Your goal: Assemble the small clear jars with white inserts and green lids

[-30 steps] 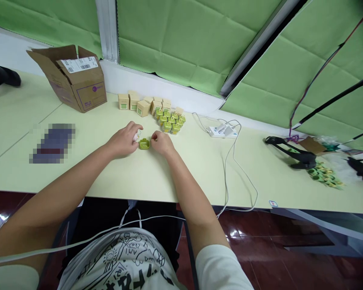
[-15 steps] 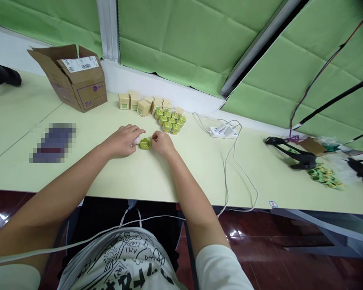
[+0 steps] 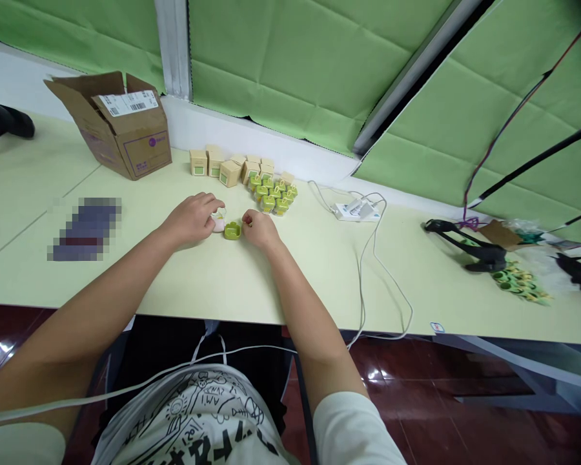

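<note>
A small green case lies on the pale table between my hands. My left hand is curled just left of it, fingertips pinching a small pinkish-white piece that touches the table. My right hand rests right of the case in a loose fist, with something small and dark red barely visible at its fingertips. Behind them sits a cluster of green items in clear packs and a row of small tan boxes.
An open cardboard box stands at the back left. A white power strip with a cable trailing over the front edge lies to the right. Black clamps and green rings lie far right. A blurred dark patch lies left.
My left hand has drawn slightly left, away from the green case, exposing the pinkish-white piece at its fingertips. My right hand has barely moved.
</note>
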Motion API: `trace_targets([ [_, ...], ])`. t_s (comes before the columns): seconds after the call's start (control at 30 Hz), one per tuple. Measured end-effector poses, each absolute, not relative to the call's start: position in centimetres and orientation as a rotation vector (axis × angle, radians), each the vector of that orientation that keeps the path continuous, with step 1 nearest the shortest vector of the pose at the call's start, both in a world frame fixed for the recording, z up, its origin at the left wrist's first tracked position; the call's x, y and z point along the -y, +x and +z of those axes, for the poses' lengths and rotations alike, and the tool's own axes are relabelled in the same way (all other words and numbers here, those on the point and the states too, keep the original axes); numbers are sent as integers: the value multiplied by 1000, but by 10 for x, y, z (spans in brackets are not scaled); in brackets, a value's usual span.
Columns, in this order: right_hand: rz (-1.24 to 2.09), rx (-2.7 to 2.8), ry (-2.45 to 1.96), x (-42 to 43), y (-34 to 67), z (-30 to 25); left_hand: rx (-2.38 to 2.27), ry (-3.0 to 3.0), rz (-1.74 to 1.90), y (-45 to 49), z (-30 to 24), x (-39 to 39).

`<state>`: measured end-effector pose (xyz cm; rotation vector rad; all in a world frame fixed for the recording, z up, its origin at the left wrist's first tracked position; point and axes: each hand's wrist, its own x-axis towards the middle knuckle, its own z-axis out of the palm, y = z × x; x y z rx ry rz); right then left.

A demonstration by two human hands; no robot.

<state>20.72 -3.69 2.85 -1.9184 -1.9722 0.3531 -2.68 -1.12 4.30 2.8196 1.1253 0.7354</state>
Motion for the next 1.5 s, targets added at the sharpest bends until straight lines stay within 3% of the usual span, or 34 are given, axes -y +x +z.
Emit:
trace_targets([
  [1.5, 257, 1813, -1768, 34, 209, 25, -907, 2790, 698, -20, 37, 21],
])
